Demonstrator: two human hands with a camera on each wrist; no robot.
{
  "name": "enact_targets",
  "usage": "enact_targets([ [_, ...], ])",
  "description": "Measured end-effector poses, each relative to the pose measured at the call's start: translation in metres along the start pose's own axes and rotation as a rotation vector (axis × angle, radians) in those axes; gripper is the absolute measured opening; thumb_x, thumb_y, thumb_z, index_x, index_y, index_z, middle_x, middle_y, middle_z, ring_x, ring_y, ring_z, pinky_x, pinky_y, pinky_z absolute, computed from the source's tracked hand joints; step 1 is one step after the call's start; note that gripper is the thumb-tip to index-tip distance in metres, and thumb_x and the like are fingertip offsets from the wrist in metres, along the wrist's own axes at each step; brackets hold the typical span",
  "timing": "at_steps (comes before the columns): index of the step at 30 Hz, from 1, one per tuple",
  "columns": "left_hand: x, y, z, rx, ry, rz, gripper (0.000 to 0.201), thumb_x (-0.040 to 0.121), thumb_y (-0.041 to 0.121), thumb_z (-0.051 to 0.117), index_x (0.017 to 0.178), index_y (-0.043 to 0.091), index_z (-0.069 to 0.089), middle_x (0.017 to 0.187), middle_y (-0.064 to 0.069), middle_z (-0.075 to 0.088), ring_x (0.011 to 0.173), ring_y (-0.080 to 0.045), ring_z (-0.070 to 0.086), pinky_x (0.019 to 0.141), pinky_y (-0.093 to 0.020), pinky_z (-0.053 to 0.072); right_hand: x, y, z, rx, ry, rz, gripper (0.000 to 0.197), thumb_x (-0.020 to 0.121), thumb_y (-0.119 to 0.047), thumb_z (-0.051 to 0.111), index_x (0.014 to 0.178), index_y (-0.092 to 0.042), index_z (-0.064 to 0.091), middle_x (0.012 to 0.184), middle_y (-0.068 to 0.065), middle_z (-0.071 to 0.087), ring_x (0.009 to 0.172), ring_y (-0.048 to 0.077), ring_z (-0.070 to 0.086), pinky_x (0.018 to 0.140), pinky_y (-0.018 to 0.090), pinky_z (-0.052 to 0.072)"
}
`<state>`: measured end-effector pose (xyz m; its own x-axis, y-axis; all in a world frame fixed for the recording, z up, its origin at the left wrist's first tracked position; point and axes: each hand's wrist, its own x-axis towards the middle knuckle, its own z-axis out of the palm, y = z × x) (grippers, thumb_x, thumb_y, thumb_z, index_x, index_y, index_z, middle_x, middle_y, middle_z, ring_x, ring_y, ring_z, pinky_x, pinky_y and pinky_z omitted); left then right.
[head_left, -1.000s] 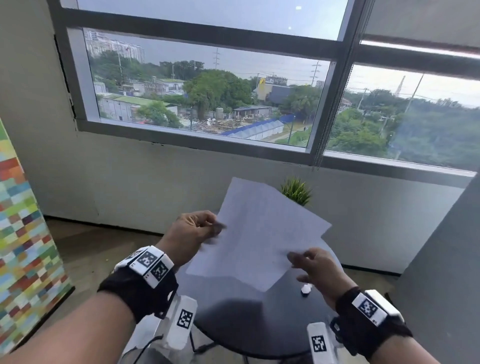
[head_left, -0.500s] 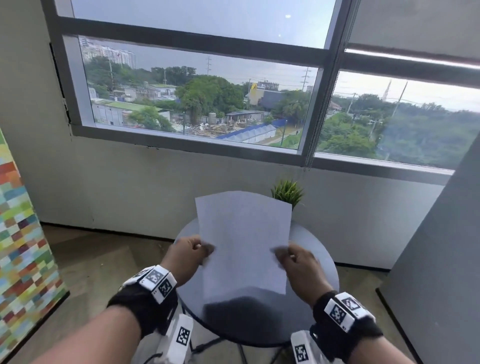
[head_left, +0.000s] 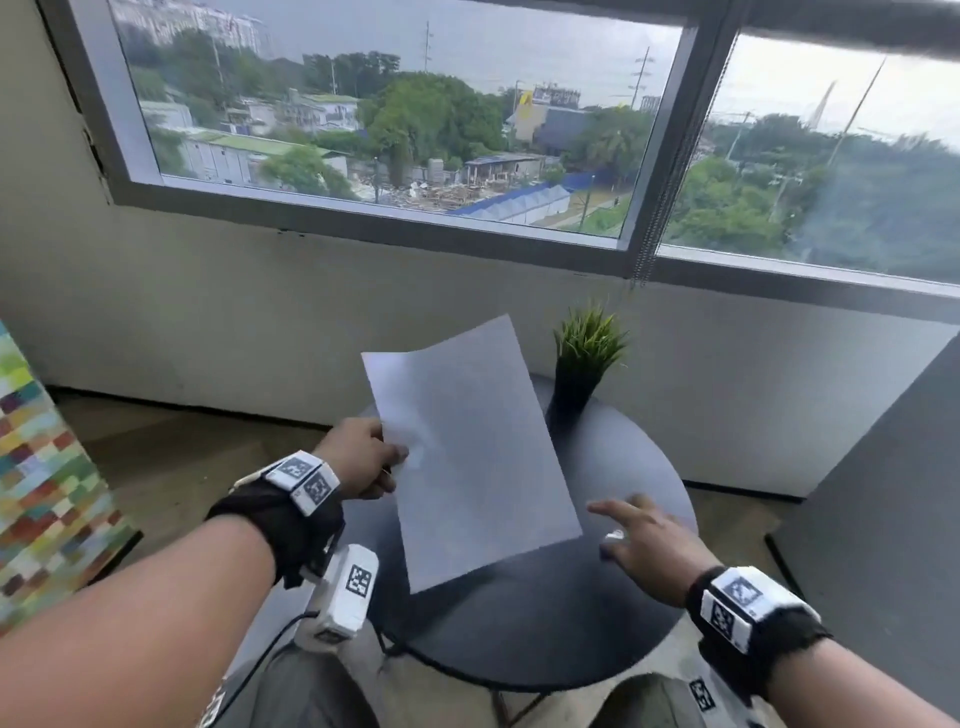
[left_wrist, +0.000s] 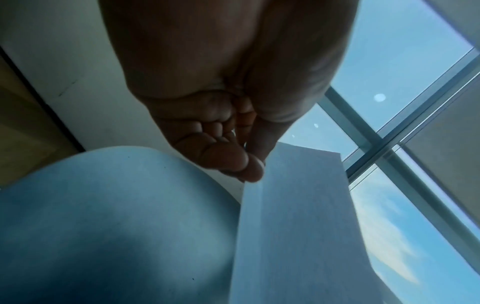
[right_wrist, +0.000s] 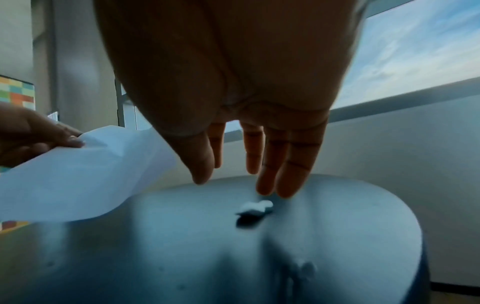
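Observation:
A blank white sheet of paper (head_left: 470, 457) hangs tilted above the round dark table (head_left: 613, 644). My left hand (head_left: 363, 457) pinches the sheet's left edge between thumb and fingers, and the left wrist view shows that pinch on the paper (left_wrist: 293, 216). My right hand (head_left: 636, 535) hovers to the right of the sheet with straight, spread fingers and holds nothing. Just beneath its fingertips a small white scrap (right_wrist: 255, 206) lies on the table (right_wrist: 182, 257). In the right wrist view the paper (right_wrist: 78, 174) curves at the left.
A small potted grass plant (head_left: 584, 358) stands at the table's far edge, close behind the sheet. A low wall and wide window (head_left: 395, 130) lie beyond. A multicoloured panel (head_left: 41, 493) stands at the left, and a grey partition (head_left: 878, 493) at the right.
My right hand has let go of the sheet and moved right and down toward the white scrap. The left hand alone now holds the paper, which has tipped to the left.

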<state>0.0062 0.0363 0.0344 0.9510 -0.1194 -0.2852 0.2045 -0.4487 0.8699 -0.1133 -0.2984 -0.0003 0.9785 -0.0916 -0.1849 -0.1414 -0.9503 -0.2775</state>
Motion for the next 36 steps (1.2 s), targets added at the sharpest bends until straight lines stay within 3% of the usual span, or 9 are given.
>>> enact_targets([
  [3,0.031,-0.001,0.014,-0.04,-0.041,-0.064,0.011,0.096,-0.001,0.055,0.102,0.001,0.064,0.07,-0.016,0.062,0.048,-0.02,0.059,0.043,-0.024,0.048,0.021,0.025,0.021,-0.103,-0.105,-0.045,0.046,0.084,-0.025,0.043,0.125,-0.046,0.048,0.119,-0.009,0.041,0.109,0.02,0.052,0.093,0.031,0.045],
  [9,0.105,-0.007,0.03,-0.106,-0.18,-0.181,0.02,0.096,0.002,0.058,0.113,0.007,0.066,0.088,-0.015,0.072,0.063,-0.023,0.068,0.055,-0.03,0.056,0.059,0.05,0.025,-0.196,-0.092,-0.2,0.011,0.092,-0.036,0.043,0.097,-0.025,0.044,0.089,-0.009,0.039,0.076,0.02,0.057,0.065,0.032,0.045],
  [18,0.164,0.022,0.055,-0.164,-0.163,-0.321,0.018,0.098,0.002,0.055,0.113,0.006,0.066,0.094,-0.016,0.074,0.064,-0.023,0.071,0.054,-0.03,0.055,0.188,0.042,-0.029,-0.123,-0.11,-0.125,0.012,0.094,-0.034,0.044,0.102,-0.028,0.049,0.102,-0.004,0.051,0.088,0.023,0.056,0.075,0.036,0.046],
  [23,0.177,0.03,0.073,-0.237,-0.083,-0.401,0.012,0.101,0.007,0.053,0.11,0.007,0.061,0.096,-0.015,0.073,0.07,-0.025,0.074,0.052,-0.03,0.058,0.229,0.046,-0.016,-0.201,-0.085,-0.104,0.023,0.092,-0.03,0.049,0.115,-0.026,0.051,0.114,0.004,0.05,0.091,0.027,0.057,0.075,0.04,0.051],
  [28,0.164,0.018,0.079,-0.158,-0.194,-0.421,0.024,0.102,0.028,0.055,0.11,0.005,0.057,0.1,-0.018,0.072,0.073,-0.028,0.075,0.058,-0.033,0.06,0.214,0.06,-0.009,0.016,-0.021,0.013,0.048,0.089,-0.039,0.055,0.133,-0.027,0.04,0.126,0.0,0.046,0.118,0.022,0.048,0.1,0.034,0.037],
  [32,0.14,0.003,0.073,0.155,-0.147,-0.231,0.033,0.098,0.041,0.059,0.096,0.008,0.06,0.09,-0.013,0.071,0.07,-0.025,0.069,0.06,-0.03,0.053,0.167,0.065,0.002,-0.242,-0.103,0.008,0.067,0.085,-0.068,0.042,0.139,-0.029,0.036,0.149,0.004,0.031,0.137,0.029,0.029,0.112,0.04,0.027],
  [34,0.118,-0.008,0.076,0.535,-0.085,0.024,0.028,0.094,0.048,0.06,0.096,0.021,0.064,0.102,-0.007,0.068,0.096,-0.025,0.065,0.08,-0.033,0.05,0.126,0.048,0.02,-0.251,-0.189,-0.026,0.088,0.08,-0.08,0.032,0.15,-0.031,0.015,0.161,-0.003,0.005,0.147,0.026,0.006,0.116,0.052,0.019],
  [35,0.103,-0.015,0.082,0.715,-0.096,0.114,0.037,0.09,0.06,0.057,0.11,0.029,0.064,0.122,-0.007,0.061,0.119,-0.028,0.055,0.096,-0.037,0.045,0.102,0.036,0.029,-0.248,-0.214,-0.07,0.094,0.078,-0.083,0.028,0.153,-0.03,0.004,0.162,-0.005,-0.007,0.149,0.024,-0.005,0.116,0.055,0.014],
  [36,0.085,-0.023,0.09,0.862,-0.161,0.149,0.065,0.082,0.077,0.049,0.132,0.036,0.056,0.146,-0.009,0.045,0.139,-0.031,0.037,0.111,-0.043,0.034,0.078,0.023,0.036,-0.263,-0.245,-0.143,0.098,0.078,-0.084,0.026,0.153,-0.029,-0.002,0.161,-0.006,-0.016,0.148,0.021,-0.013,0.117,0.057,0.009],
])
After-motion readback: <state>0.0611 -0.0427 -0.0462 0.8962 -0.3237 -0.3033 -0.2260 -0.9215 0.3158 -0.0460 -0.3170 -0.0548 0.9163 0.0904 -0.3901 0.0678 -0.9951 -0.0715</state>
